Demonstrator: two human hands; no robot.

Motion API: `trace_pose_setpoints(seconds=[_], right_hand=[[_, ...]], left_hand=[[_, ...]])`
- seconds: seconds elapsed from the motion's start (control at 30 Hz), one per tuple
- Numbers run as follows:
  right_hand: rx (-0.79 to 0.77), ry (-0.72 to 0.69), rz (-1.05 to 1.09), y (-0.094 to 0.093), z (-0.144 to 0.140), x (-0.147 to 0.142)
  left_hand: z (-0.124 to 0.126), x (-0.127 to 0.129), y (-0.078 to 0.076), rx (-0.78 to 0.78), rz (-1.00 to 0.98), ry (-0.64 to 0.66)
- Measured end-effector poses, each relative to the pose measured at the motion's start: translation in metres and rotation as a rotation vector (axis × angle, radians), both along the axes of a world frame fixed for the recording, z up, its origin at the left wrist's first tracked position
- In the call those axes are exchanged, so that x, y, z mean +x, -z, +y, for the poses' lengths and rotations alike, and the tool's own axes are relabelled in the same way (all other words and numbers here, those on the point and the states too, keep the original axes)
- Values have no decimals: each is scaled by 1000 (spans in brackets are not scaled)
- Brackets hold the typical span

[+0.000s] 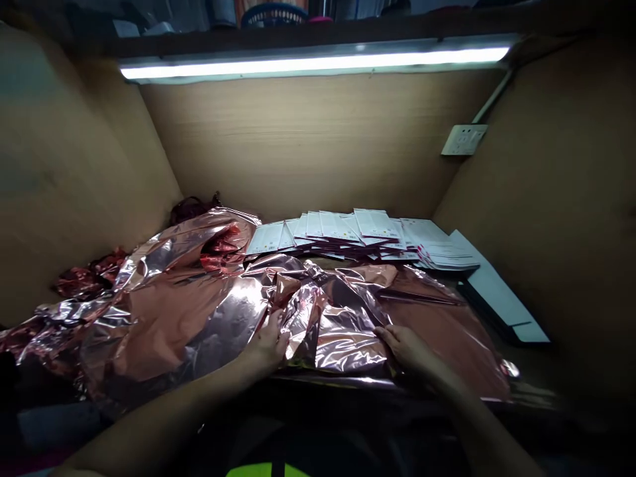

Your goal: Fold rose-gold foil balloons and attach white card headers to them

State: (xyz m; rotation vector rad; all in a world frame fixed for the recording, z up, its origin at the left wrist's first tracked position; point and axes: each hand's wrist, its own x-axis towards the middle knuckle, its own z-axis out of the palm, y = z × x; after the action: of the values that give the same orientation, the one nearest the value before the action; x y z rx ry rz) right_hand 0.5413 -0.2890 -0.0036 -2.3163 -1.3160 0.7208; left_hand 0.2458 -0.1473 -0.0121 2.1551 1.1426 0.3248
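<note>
Your left hand [268,344] and right hand [405,346] each pinch an edge of the crumpled rose-gold foil sheet [342,331], grip closed on it. It lies spread on the counter [536,371], white printed card packets [368,235] fanned behind.

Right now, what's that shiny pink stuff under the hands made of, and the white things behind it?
The shiny pink sheet looks like thin metallic foil film, rose-gold and mirror-glossy: it crinkles and reflects the lamp. The white packets look like flat printed card or paper, matte, fanned in a row; maybe plastic-sleeved. Both the left hand and the right hand press the sheet.
</note>
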Motion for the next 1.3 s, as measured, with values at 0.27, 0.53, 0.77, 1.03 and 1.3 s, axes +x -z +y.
trace_pose_setpoints(seconds=[0.27,0.53,0.77,1.03,1.3], right_hand=[[-24,0,-25,6,1,2],[-106,26,-98,2,-5,4],[-99,-36,-99,3,-2,5],[-58,-114,-47,18,-8,25],[-64,-154,-58,6,-5,16]], left_hand=[[-46,11,-17,538,-8,196],[-23,-37,-17,306,146,18],[-48,-19,-30,808,215,477],[-18,-33,-24,806,522,774],[-62,-15,-45,693,478,714]])
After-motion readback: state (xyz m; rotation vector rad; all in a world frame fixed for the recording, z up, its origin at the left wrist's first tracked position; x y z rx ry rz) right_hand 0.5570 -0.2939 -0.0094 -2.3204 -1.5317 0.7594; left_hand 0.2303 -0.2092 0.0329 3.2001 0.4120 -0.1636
